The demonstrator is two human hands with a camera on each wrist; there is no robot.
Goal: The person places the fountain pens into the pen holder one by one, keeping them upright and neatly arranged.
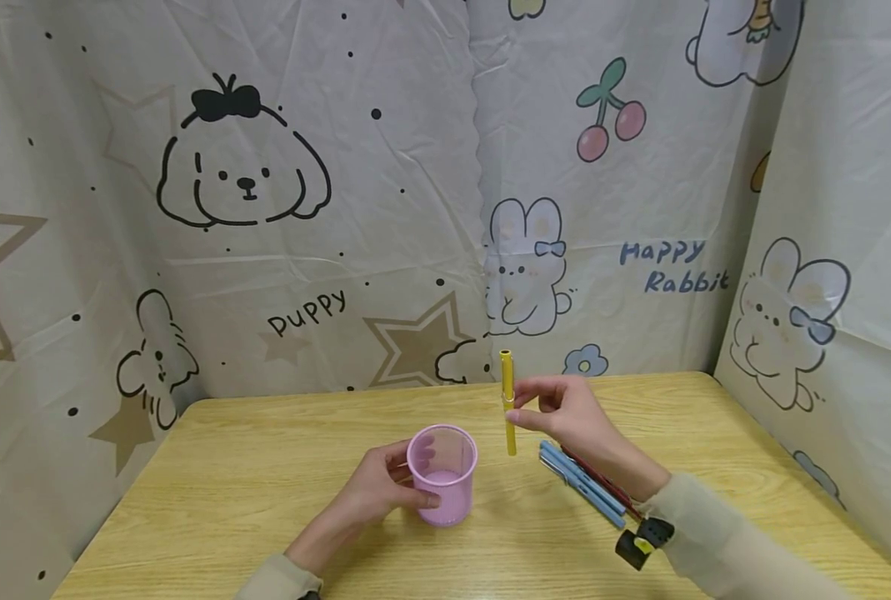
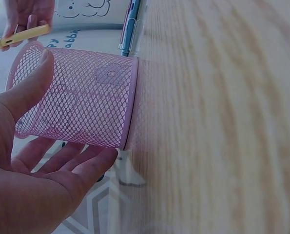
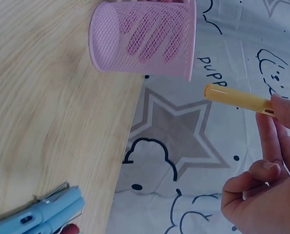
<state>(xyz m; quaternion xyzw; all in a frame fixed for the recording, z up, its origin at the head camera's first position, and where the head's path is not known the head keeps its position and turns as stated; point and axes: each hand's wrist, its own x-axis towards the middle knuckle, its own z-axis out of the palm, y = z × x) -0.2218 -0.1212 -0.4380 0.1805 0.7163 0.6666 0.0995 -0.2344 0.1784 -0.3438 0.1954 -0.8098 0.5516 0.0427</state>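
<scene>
A pink mesh pen holder [image 1: 451, 502] stands upright on the table, its open top facing up. My left hand [image 1: 376, 485] grips it from the left, thumb on the near side and the other fingers round the far side. To the right of the holder, my right hand [image 1: 576, 417] pinches a yellow pen [image 1: 508, 377] between thumb and fingers. The pen hangs nearly upright above the table, apart from the holder. In the right wrist view one end of the yellow pen [image 3: 237, 98] points towards the holder's rim [image 3: 192, 44].
Light blue pens [image 1: 583, 486] and a dark red pen [image 1: 603, 478] lie side by side under my right forearm, partly hidden by it. The wooden table [image 1: 280, 467] ends at a printed cloth [image 1: 407, 250] hanging behind and at both sides.
</scene>
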